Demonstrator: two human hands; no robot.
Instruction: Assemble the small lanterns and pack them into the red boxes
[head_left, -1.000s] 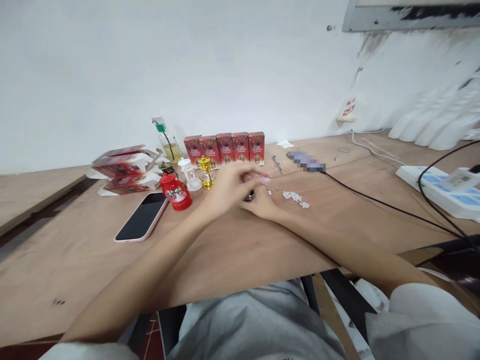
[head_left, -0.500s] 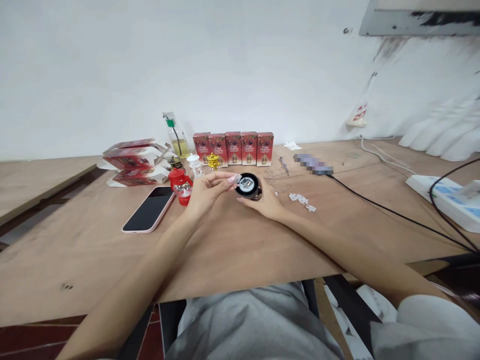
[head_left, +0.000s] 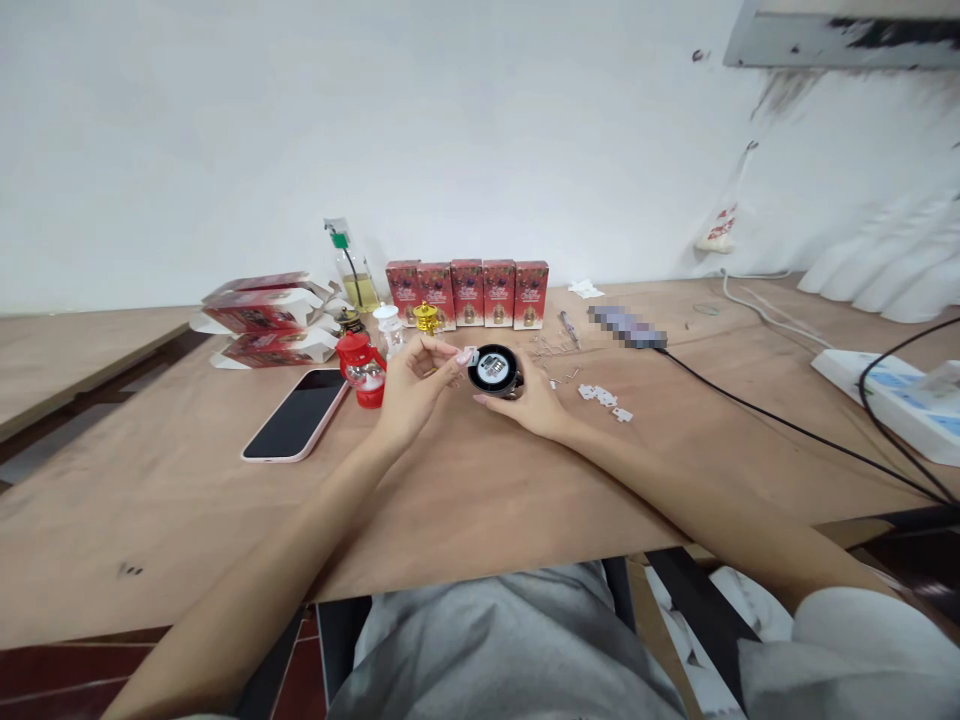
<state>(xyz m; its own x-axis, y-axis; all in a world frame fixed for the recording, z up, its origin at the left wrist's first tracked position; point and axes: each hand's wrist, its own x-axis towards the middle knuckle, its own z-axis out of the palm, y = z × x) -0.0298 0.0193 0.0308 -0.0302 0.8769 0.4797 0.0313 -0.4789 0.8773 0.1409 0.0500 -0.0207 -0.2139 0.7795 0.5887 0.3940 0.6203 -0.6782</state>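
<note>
A small black round lantern base [head_left: 494,369] with a silver centre is tilted toward me, and my right hand [head_left: 529,398] is wrapped round it from below and the right. My left hand [head_left: 416,384] is closed in a pinch at the base's left rim; whether anything sits between the fingertips I cannot make out. Both hands rest low over the wooden table [head_left: 480,500]. Just left of my left hand stand a red mini lantern [head_left: 361,369], a white one [head_left: 389,327] and a gold one [head_left: 427,318].
A pink-cased phone [head_left: 297,415] lies face up at the left. A row of red boxes [head_left: 467,292] lines the wall, with flat red cartons [head_left: 266,320] and an oil bottle [head_left: 350,272] nearby. White small parts [head_left: 604,400], a black cable [head_left: 780,425] and a power strip [head_left: 885,398] lie right.
A second ago my left hand covered the base in a blur; it has drawn back to the left rim and the base now shows, tilted up. The view shifted slightly.
</note>
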